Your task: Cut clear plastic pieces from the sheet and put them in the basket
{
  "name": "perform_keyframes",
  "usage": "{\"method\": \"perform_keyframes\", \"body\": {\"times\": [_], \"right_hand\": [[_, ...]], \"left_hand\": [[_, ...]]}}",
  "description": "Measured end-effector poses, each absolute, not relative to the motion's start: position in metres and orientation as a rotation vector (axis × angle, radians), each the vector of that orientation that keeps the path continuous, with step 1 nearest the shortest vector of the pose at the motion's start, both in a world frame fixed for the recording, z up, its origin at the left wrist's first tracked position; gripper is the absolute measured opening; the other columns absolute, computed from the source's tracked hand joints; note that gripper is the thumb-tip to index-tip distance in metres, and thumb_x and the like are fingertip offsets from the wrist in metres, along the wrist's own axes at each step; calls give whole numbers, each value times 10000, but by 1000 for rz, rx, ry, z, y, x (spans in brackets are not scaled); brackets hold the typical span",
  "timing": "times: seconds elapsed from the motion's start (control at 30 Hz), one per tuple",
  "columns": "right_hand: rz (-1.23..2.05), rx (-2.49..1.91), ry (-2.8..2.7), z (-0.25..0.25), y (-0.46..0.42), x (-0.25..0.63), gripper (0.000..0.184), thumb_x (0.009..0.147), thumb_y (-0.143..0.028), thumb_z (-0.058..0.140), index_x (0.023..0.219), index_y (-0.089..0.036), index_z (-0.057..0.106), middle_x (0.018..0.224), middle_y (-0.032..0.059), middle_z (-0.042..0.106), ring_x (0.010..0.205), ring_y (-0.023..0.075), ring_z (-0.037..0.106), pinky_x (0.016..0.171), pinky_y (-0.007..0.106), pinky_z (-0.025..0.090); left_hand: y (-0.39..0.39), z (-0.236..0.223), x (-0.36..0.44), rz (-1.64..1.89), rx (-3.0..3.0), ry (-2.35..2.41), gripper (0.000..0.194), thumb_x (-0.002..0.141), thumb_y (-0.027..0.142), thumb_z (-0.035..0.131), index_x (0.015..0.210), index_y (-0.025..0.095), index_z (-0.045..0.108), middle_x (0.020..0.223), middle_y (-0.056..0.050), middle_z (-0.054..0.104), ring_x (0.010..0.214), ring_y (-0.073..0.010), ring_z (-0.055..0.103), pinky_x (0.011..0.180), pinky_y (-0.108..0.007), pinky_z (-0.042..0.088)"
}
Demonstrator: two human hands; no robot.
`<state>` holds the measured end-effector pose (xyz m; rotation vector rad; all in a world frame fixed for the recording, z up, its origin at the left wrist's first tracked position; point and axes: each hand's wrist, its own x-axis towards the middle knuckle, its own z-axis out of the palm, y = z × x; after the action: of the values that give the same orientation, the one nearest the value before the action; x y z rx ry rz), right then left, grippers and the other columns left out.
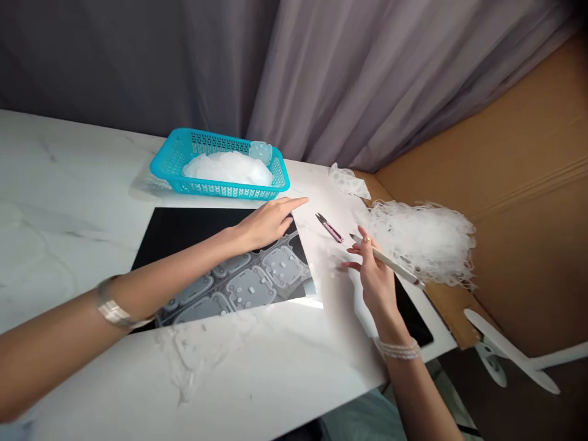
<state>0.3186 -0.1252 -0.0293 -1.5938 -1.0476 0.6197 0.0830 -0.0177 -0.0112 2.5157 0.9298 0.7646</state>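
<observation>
My left hand (271, 222) is stretched over the top right part of a black mat (184, 236), its index finger straight and nothing seen in its grasp. Below it on the mat lies a sheet of clear moulded plastic parts (250, 286) joined by a frame. Between the fingers of my right hand (374, 269) is a slim craft knife (390, 263) with a pale handle, its dark pointed tip aimed left. Pink-handled thread snips (329, 228) lie on the table between my hands.
A blue basket (219, 191) at the back holds a white heap (229, 168) and a clear plastic piece (260, 152). Tangled clear plastic scraps (422, 242) lie at right, beside a cardboard wall (528, 184). A white perforated piece (349, 182) rests near the curtain (331, 79).
</observation>
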Motion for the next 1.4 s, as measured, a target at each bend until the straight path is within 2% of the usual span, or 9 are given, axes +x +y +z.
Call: {"method": "perform_keyframes", "body": {"times": [0.1,0.17,0.3,0.47,0.87,1.07,1.17,1.27,1.4], "right_hand": [[615,-1647,-1245,-19,-145,299,468,951,-533,510,1243,-210,683,1098,89,689,831,184,679,713,353,607],[707,-1634,-1389,-12,-155,277,385,953,-481,545,1142,-192,715,1018,84,729,745,171,691,744,359,590],[876,-1564,-1638,-10,-164,239,278,942,-418,600,1051,-187,711,872,64,755,817,200,713,730,320,560],[806,-1601,-1859,-15,-165,223,242,968,-374,563,982,-188,717,858,49,753,729,168,674,648,283,516],[567,-1583,-2047,-10,-170,208,204,1002,-289,500,957,-192,673,854,59,735,689,164,667,620,285,494],[433,-1530,-2117,-15,-188,218,123,989,-198,505,994,-213,627,966,75,728,864,202,707,768,331,558],[320,-1359,-2197,-28,-186,219,165,993,-150,476,1055,-219,613,1032,93,706,980,209,686,856,353,564],[251,-1270,-2260,-40,-178,218,199,1002,-140,463,1100,-212,620,1059,107,689,1003,207,664,879,367,572],[163,-1269,-2335,-46,-168,219,323,1010,-144,447,1301,-194,576,1314,156,628,1182,255,617,984,470,550]], "left_hand": [[-65,-19,44,702,2572,909,407,936,99,457,1316,131,598,1325,-118,650,1228,-233,608,1046,-366,477],[-101,-27,22,580,2705,898,384,958,118,447,1311,142,595,1353,-127,631,1256,-247,594,1053,-377,475],[-149,-46,7,524,2906,971,418,974,168,458,1388,126,508,1486,-173,508,1387,-312,465,1140,-469,375],[-156,-55,11,395,2932,997,410,1003,256,430,1395,153,493,1526,-166,463,1413,-349,419,1174,-537,282],[-156,-54,10,401,2942,1005,410,1001,253,427,1390,149,504,1514,-167,476,1398,-350,430,1156,-535,305],[-155,-51,9,334,2963,991,443,1005,254,397,1428,149,479,1526,-168,460,1383,-356,441,1140,-556,322],[-155,-50,9,323,2981,979,442,1001,247,399,1417,133,495,1518,-172,469,1376,-363,446,1136,-558,328],[-155,-51,9,337,2978,986,424,1002,248,397,1380,117,537,1502,-175,489,1375,-353,449,1144,-553,321],[-156,-54,10,391,2974,1015,444,1010,263,382,1392,98,537,1479,-177,517,1387,-334,446,1172,-537,288]]}}
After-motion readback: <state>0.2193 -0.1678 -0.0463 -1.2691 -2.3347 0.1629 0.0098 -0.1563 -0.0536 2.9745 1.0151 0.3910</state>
